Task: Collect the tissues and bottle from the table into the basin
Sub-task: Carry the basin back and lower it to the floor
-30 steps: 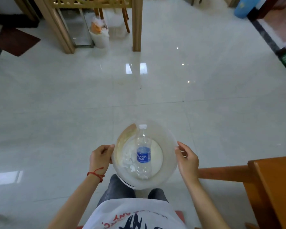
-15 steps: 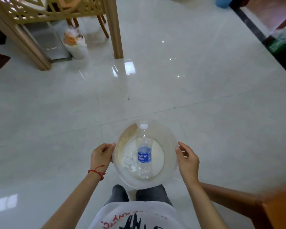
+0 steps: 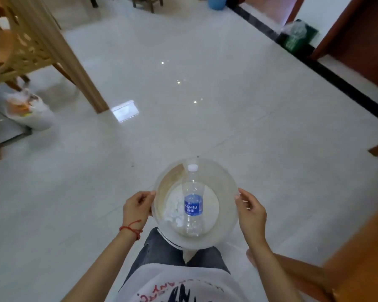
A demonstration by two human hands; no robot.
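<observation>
A clear round plastic basin [image 3: 225, 186] is held in front of my waist, above the floor. Inside it lies a clear water bottle [image 3: 193, 205] with a blue label and white cap, cap pointing away from me. Crumpled white tissues [image 3: 174, 211] rest on the basin's bottom, left of the bottle. My left hand [image 3: 136, 207], with a red string on the wrist, grips the basin's left rim. On the opposite rim my right hand [image 3: 250, 212] holds on the same way.
Glossy white tiled floor [image 3: 205, 118] stretches ahead. A pale wooden post and lattice frame [image 3: 59, 53] stand at the left, with a white bin of rubbish [image 3: 28, 112] beside them. An orange wooden table [image 3: 362, 253] is at the lower right. A green bin [image 3: 297, 38] sits far right.
The view has swung to the right: the wooden post and white bin slid left, the green bin came into sight. Both hands and the basin stay in the same hold.
</observation>
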